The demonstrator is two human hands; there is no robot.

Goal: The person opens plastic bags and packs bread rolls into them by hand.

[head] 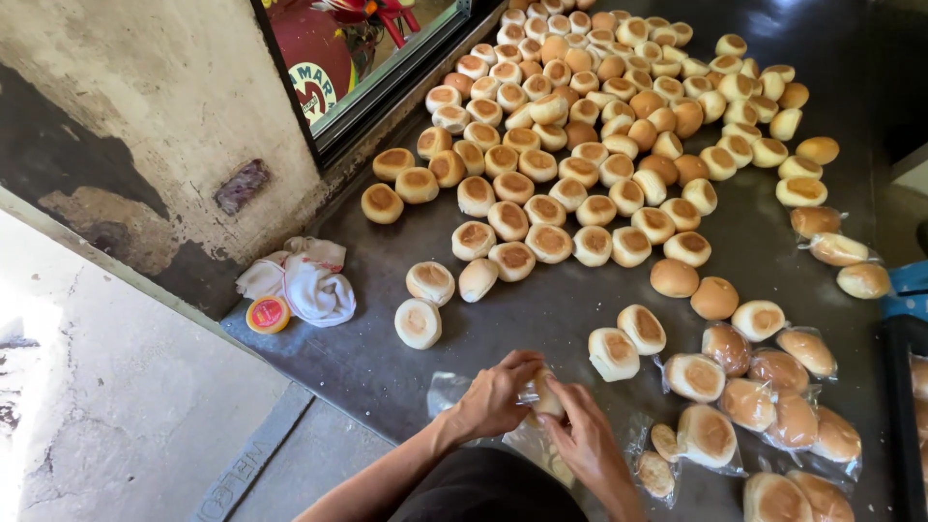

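Dark grey metal is forming the worktop [541, 319] that is filling most of the frame, while a stained, peeling wall [155, 106] is rising at the upper left and a pale concrete floor [106, 406] is showing at the lower left. Near the bottom centre, the left hand [495, 394] and the right hand [587, 443] are meeting over the table edge, both curled and pinching a single bread roll [547, 394] between their fingertips, with a thin clear plastic bag [454, 389] crinkling around it and trailing toward the left. Whether the roll is sitting fully inside the plastic cannot be told. A large heap of loose rolls [590, 126] is spreading across the upper centre of the frame, some showing pale floury undersides and others golden tops. Two loose rolls [626, 342] are lying just above and to the right of the hands. At the lower right, a cluster of bagged rolls [764, 396] is lying in clear wrappers, and a few more wrapped ones [836, 249] are resting near the right edge. At the left edge of the worktop, a crumpled white cloth [307, 280] is lying beside a small round orange-and-yellow lid [268, 313], the two touching or nearly so. A window frame [377, 82] with something red behind the glass is sitting at the upper left.
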